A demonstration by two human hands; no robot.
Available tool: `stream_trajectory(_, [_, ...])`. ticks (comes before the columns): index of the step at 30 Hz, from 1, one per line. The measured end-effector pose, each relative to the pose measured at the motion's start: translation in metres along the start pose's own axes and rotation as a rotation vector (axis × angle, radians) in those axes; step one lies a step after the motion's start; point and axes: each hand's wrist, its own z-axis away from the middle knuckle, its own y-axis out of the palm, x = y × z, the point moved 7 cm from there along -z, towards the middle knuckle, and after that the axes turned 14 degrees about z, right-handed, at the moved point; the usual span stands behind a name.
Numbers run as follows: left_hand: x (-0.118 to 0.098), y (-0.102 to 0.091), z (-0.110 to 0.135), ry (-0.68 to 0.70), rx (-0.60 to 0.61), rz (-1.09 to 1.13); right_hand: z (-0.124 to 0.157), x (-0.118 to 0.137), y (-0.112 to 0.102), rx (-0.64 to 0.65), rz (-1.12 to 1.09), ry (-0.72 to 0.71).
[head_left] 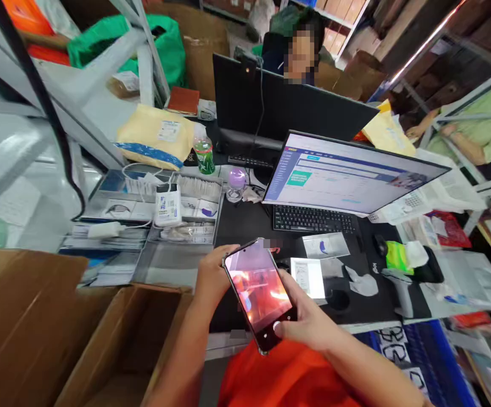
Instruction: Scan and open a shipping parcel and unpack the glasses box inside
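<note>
A smartphone [259, 285] with a lit screen showing a reddish, blurry picture is held tilted above the desk's front edge. My left hand [215, 270] is closed on its upper left side. Round the lower right side wraps my right hand [307, 319], its thumb on the round white button at the bottom of the screen. Just behind the phone lie a white label card [309, 278] and a clear packet with a purple item [326, 246] on the black desk mat [241, 226].
A monitor [347, 172] and keyboard [313, 219] stand behind the phone. Trays [218, 226] of packets sit left, an open cardboard box [101, 339] below them. A barcode scanner [402, 294] lies right. A green-labelled bottle [204, 152] stands farther back. Other people are beyond the desk.
</note>
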Motion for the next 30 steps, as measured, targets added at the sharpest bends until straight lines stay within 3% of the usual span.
stream_trajectory(11, [-0.012, 0.005, -0.003, 0.07, 0.042, -0.08, -0.001, 0.0, 0.003, 0.008, -0.033, 0.039])
stream_trajectory(19, [-0.009, 0.005, 0.0, 0.026, 0.055, -0.149, 0.0, -0.001, 0.002, 0.008, -0.031, 0.036])
stream_trajectory(24, [-0.01, 0.011, 0.001, 0.118, 0.18, -0.271, 0.008, -0.005, 0.023, 0.097, -0.024, 0.043])
stream_trajectory(30, [-0.015, 0.01, 0.006, 0.328, 0.013, -0.382, 0.016, -0.019, 0.053, 0.241, 0.076, 0.128])
